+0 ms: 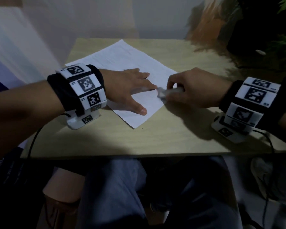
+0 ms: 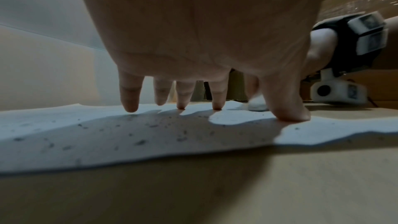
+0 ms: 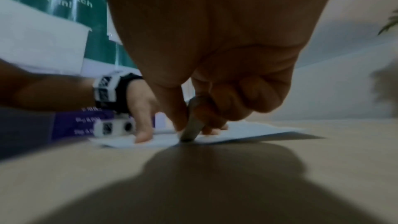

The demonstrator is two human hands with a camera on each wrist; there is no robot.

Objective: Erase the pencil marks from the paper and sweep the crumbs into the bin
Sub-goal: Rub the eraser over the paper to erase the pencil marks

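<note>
A white eraser [image 1: 162, 94] is pinched between the curled fingers and thumb of the right hand [image 1: 193, 90], its tip pressed down near the right-hand edge of a sheet of paper [image 1: 122, 58]. In the right wrist view the eraser [image 3: 191, 125] is seen slanting down to the sheet just inside that edge. The paper is pinned by the left hand [image 1: 129, 86], which is laid flat with straight, spread fingers [image 2: 131, 96] and grips nothing; its index fingertip is held just beside the eraser's tip. The sheet is set cornerwise at the middle of a pale wooden table [image 1: 180, 133], one corner aimed at the near edge.

Erasing is judged to be under way rather than done. Faint ruled or pencilled lines can only dimly be made out across the sheet in the head view, and how many marks are left cannot be told. Dark eraser crumbs [image 2: 140, 142] are scattered over the paper beneath the left palm, so the sweeping step is not yet begun. No bin is shown in any view.
</note>
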